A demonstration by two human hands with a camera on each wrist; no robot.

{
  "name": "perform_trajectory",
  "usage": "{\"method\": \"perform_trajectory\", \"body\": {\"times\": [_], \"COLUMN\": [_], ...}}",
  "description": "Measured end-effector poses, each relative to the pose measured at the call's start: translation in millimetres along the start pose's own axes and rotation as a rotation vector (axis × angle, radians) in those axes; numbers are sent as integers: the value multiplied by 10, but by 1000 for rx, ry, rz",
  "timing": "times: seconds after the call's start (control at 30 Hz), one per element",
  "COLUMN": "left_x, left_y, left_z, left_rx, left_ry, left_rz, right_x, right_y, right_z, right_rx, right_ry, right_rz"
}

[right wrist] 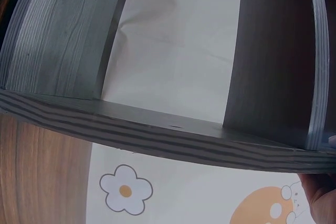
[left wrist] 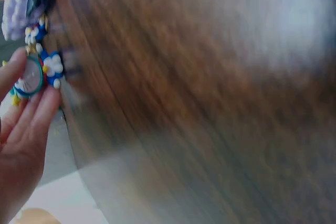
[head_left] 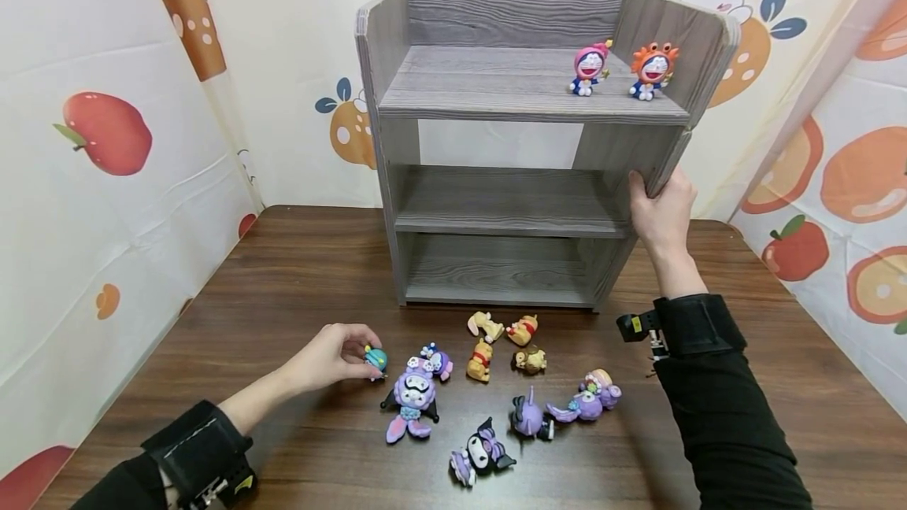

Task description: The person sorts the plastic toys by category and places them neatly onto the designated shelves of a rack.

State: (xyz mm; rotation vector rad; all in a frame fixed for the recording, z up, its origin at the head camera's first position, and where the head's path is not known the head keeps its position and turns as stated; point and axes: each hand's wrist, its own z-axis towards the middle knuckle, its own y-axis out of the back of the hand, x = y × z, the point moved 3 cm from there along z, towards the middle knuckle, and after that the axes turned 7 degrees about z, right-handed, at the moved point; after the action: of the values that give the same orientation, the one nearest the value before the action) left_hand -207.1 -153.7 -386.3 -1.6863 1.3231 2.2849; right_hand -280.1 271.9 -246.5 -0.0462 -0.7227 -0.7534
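Observation:
My left hand (head_left: pixel 329 359) pinches a small teal-hooded figurine (head_left: pixel 376 360) between thumb and fingers, low over the left of the table. Close up in the left wrist view, this figurine (left wrist: pixel 32 77) shows a white face and a blue and white body. At the shelf's right side, my right hand (head_left: pixel 664 215) grips the upright panel of a grey wood-grain shelf (head_left: pixel 510 220), thumb on the near side. The right wrist view shows the panel's striped edge (right wrist: pixel 173 142) with part of that hand (right wrist: pixel 321 198) at the corner.
On the top shelf stand a pink-hooded figurine (head_left: pixel 589 69) and an orange crab-hooded one (head_left: pixel 653 71). Several yellow figurines (head_left: pixel 479 360) lie before the shelf. Purple figurines (head_left: pixel 414 392) and a black-hooded one (head_left: pixel 480 453) lie nearer on the brown table (head_left: pixel 319 258).

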Motion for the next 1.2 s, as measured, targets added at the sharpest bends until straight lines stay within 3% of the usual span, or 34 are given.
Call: {"method": "perform_trajectory", "body": {"times": [0.23,0.33,0.5,0.63,1.0,1.2], "left_x": [-53,-103,-219,-263,-312,-533], "left_y": [-15,-15,-52,-92,-155,-168], "left_z": [-30,-38,-51,-80,-106,-70], "left_rx": [-44,-48,-59,-87,-177,-275], "left_ry": [-40,-89,-197,-244,-248,-268], "left_rz": [193,301,555,716,790,805], "right_x": [-1,-2,-3,-4,-6,4], "right_y": [-3,-3,0,1,-5,0], "right_z": [1,3,8,8,-6,-5], "right_rx": [0,1,-3,-6,-8,-9], "right_ry": [4,7,5,4,6,13], "right_rz": [4,5,12,15,21,30]}}
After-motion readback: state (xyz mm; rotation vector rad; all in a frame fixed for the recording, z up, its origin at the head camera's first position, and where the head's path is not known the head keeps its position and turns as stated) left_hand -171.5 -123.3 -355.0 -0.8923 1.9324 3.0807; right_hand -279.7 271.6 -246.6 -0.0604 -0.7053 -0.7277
